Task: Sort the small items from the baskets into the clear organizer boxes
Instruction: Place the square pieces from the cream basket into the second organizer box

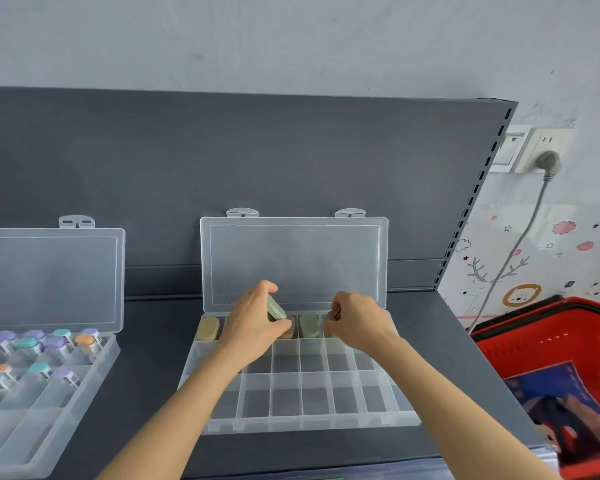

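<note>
Filling has barely begun: both near rows of the clear plastic organizer box (pixel 291 396) look empty. At its far row, beside a tan oblong case (pixel 208 328), the left hand (pixel 253 327) grips a pale green oblong case (pixel 276 308); the right hand (pixel 357 323) pinches a small item (pixel 334 315), mostly hidden.

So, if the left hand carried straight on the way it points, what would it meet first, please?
Probably the back row of the organizer box, under the green case the left hand holds; behind that, the raised lid.
</note>
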The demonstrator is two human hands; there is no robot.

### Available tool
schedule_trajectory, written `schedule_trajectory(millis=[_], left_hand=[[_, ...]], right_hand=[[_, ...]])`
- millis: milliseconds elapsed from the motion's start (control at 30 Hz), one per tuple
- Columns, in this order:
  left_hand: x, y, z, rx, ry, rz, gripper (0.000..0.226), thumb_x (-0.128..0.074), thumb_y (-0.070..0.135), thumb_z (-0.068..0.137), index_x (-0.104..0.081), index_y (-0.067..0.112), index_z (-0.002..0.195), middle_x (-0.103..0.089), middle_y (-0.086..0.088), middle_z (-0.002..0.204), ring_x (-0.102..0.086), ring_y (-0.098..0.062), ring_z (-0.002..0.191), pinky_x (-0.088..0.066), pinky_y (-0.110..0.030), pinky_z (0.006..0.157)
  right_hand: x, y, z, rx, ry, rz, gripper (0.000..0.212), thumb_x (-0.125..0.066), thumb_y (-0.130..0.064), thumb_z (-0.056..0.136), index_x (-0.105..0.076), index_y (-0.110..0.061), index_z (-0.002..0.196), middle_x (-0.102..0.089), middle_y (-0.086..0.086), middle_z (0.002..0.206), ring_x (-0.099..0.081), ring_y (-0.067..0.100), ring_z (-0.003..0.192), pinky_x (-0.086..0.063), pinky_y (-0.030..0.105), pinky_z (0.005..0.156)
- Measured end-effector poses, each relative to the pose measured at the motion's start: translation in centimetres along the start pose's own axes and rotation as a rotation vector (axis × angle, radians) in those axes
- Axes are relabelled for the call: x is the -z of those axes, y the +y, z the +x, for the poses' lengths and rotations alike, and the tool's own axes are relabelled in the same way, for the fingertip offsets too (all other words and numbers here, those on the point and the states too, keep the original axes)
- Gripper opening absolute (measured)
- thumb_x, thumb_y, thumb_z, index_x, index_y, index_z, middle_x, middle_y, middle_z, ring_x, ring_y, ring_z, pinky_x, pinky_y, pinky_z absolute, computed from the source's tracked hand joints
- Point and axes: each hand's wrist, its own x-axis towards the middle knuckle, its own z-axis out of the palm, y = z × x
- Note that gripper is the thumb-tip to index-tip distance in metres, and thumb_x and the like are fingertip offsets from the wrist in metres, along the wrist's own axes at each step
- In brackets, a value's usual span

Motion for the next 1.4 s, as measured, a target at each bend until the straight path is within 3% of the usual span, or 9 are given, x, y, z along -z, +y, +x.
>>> schedule_trajectory(millis=[100, 233, 367, 533, 700, 900, 1067, 1300, 1400], left_hand=[[0.1, -0.3, 0.0, -0.035, -0.003, -0.053, 0.052, -0.076, 0.03, 0.076, -0.047, 0.026, 0.119, -0.056, 0.011, 0.111, -0.052, -0.011, 0.096, -0.04, -0.019, 0.069], [0.0, -0.3, -0.1, -0.098, -0.018, -0.118, 0.044, -0.078, 0.03, 0.073, -0.054, 0.032, 0.111, -0.058, 0.016, 0.108, -0.053, -0.007, 0.095, -0.039, -0.012, 0.068], [-0.8, 0.8, 0.2, -0.165, -0.015, -0.186, 0.04, -0.077, 0.026, 0.074, -0.06, 0.029, 0.109, -0.054, 0.017, 0.109, -0.054, -0.005, 0.099, -0.044, -0.016, 0.081], [-2.8, 2.8, 1.0, -0.235, -0.072, -0.223, 0.036, -0.069, 0.018, 0.08, -0.059, 0.028, 0.112, -0.054, 0.014, 0.114, -0.053, -0.005, 0.104, -0.047, -0.026, 0.092], [-5.0, 5.1, 2.1, -0.277, -0.149, -0.263, 0.04, -0.073, 0.02, 0.076, -0.06, 0.031, 0.113, -0.058, 0.018, 0.114, -0.052, 0.0, 0.104, -0.038, -0.008, 0.085], [-7.5, 6.2, 3.7, -0.265, -0.228, -0.166, 0.047, -0.072, 0.016, 0.078, -0.058, 0.025, 0.122, -0.059, 0.012, 0.117, -0.053, -0.005, 0.105, -0.038, -0.016, 0.087], [-8.4, 5.4, 4.3, -0.264, -0.322, 0.003, 0.044, -0.073, 0.016, 0.077, -0.061, 0.024, 0.119, -0.06, 0.009, 0.115, -0.052, -0.011, 0.109, -0.04, -0.022, 0.088], [-9.0, 4.9, 4.6, -0.298, -0.359, 0.134, 0.047, -0.066, 0.023, 0.086, -0.055, 0.026, 0.132, -0.053, 0.004, 0.133, -0.034, -0.017, 0.126, -0.033, -0.031, 0.104], [-9.1, 4.9, 4.5, -0.369, -0.345, 0.266, 0.044, -0.057, 0.025, 0.091, -0.052, 0.028, 0.135, -0.038, 0.006, 0.147, -0.028, -0.022, 0.132, -0.026, -0.034, 0.111]], right_hand=[[0.2, 0.0, 0.2, -0.008, -0.025, 0.048, 0.024, -0.063, -0.026, 0.081, -0.06, -0.009, 0.097, -0.061, 0.006, 0.096, -0.051, 0.019, 0.072, -0.043, 0.028, 0.058], [1.5, 1.0, 0.3, -0.124, 0.019, 0.407, 0.023, -0.069, -0.022, 0.081, -0.06, -0.013, 0.1, -0.059, -0.002, 0.087, -0.056, 0.016, 0.073, -0.055, 0.034, 0.073], [3.0, 2.3, -0.4, -0.238, -0.041, 0.799, 0.034, -0.059, -0.003, 0.082, -0.058, -0.011, 0.116, -0.058, 0.002, 0.096, -0.062, 0.018, 0.075, -0.059, 0.031, 0.076], [3.5, 4.6, -1.7, -0.219, 0.003, 0.938, 0.044, -0.068, -0.005, 0.079, -0.053, -0.012, 0.12, -0.061, 0.011, 0.101, -0.065, 0.023, 0.079, -0.06, 0.036, 0.076], [4.1, 6.0, -3.1, -0.192, 0.17, 0.933, 0.015, -0.065, -0.03, 0.087, -0.06, -0.017, 0.089, -0.069, 0.013, 0.087, -0.067, 0.019, 0.074, -0.058, 0.031, 0.066], [4.1, 8.3, -3.1, -0.198, 0.233, 0.979, 0.004, -0.067, -0.023, 0.085, -0.067, -0.022, 0.089, -0.07, 0.006, 0.088, -0.063, 0.015, 0.08, -0.055, 0.024, 0.065], [3.8, 9.3, -3.0, -0.191, 0.226, 0.886, 0.035, -0.08, -0.014, 0.072, -0.065, -0.02, 0.103, -0.07, -0.005, 0.087, -0.067, 0.013, 0.082, -0.054, 0.023, 0.075], [3.3, 10.0, -2.6, -0.156, 0.191, 0.77, 0.041, -0.075, -0.01, 0.077, -0.063, -0.018, 0.115, -0.068, -0.009, 0.092, -0.065, 0.01, 0.086, -0.048, 0.013, 0.067], [3.4, 9.9, -2.3, -0.13, 0.17, 0.703, 0.042, -0.07, -0.007, 0.079, -0.061, -0.014, 0.119, -0.066, -0.01, 0.088, -0.063, 0.014, 0.088, -0.049, 0.021, 0.074]])
